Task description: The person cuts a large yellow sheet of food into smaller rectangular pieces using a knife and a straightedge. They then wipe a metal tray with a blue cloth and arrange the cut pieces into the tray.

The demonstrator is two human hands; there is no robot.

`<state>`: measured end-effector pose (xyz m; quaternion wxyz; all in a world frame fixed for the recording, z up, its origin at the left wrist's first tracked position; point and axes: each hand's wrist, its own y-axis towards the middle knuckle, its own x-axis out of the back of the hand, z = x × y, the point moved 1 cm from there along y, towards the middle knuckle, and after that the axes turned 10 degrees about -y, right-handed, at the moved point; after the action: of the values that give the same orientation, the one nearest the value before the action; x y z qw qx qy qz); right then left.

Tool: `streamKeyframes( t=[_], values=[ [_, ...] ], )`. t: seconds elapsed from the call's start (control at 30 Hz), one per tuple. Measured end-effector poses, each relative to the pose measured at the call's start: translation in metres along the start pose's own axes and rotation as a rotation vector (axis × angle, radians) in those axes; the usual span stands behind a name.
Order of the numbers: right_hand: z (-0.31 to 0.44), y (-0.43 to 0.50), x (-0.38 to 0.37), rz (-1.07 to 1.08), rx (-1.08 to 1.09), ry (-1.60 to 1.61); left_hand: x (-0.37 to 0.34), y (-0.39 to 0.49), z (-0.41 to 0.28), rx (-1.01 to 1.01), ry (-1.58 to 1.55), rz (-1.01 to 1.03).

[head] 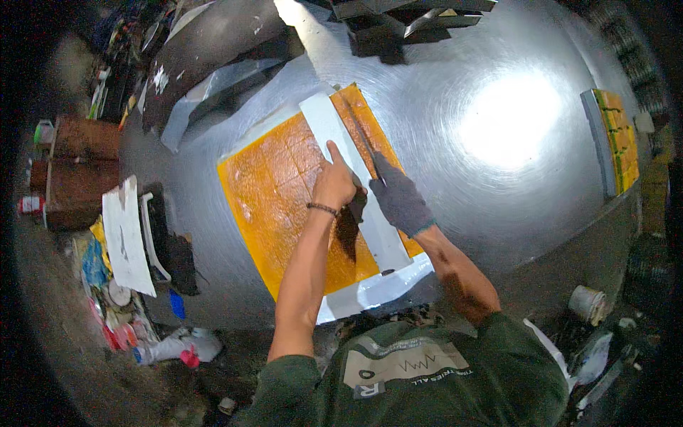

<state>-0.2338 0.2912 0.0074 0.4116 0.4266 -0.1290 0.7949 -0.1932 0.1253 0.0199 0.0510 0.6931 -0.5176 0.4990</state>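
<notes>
On the metal table lies a flat orange-yellow slab [267,187], glossy and scored with faint grid lines, over a white sheet [368,293]. A long white flat strip [384,235] lies across the slab towards its right side. My left hand [333,184], bare with a dark beaded bracelet, holds the strip down, index finger stretched along it. In a dark grey knitted glove, my right hand [400,200] grips a knife [364,136]. Its thin blade points away from me along the strip's right edge, over the slab's right-hand band. The glove hides the handle.
The round-brushed metal table [453,213] reflects a bright glare at right. Another cut orange-yellow slab [616,141] stands at its right edge. Dark folded sheet pieces [411,21] lie at the far side. Left are a white board [128,240] and brown boxes [85,160]; a white bucket [586,304] is lower right.
</notes>
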Motion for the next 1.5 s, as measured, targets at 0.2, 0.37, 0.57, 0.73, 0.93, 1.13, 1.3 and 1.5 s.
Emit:
streamKeyframes(
  t=[0.2,0.37,0.57,0.73,0.93,1.13,1.3,1.5],
  values=[
    [0.007,0.056,-0.019,0.214,-0.045,0.060,-0.005,0.006,0.006,-0.057,0.075,-0.016],
    [0.020,0.058,-0.006,0.276,-0.103,0.057,-0.004,0.003,0.004,-0.041,0.078,0.017],
    [0.021,0.069,-0.009,0.232,-0.079,0.077,-0.004,-0.003,0.005,-0.095,0.134,-0.045],
    [0.018,0.068,-0.012,0.288,-0.091,0.112,-0.008,-0.003,0.012,-0.152,0.092,-0.057],
    [0.023,0.071,-0.001,0.269,-0.082,0.081,-0.018,0.006,0.029,-0.196,0.063,-0.099],
    [0.028,0.072,0.012,0.344,-0.129,0.093,-0.020,0.015,0.036,-0.255,-0.046,-0.068],
    [0.036,0.066,0.019,0.317,-0.117,0.077,-0.014,0.012,0.028,-0.138,0.058,-0.010],
    [0.034,0.057,0.020,0.373,-0.204,0.057,-0.022,0.022,0.041,-0.165,0.048,-0.019]
  ],
)
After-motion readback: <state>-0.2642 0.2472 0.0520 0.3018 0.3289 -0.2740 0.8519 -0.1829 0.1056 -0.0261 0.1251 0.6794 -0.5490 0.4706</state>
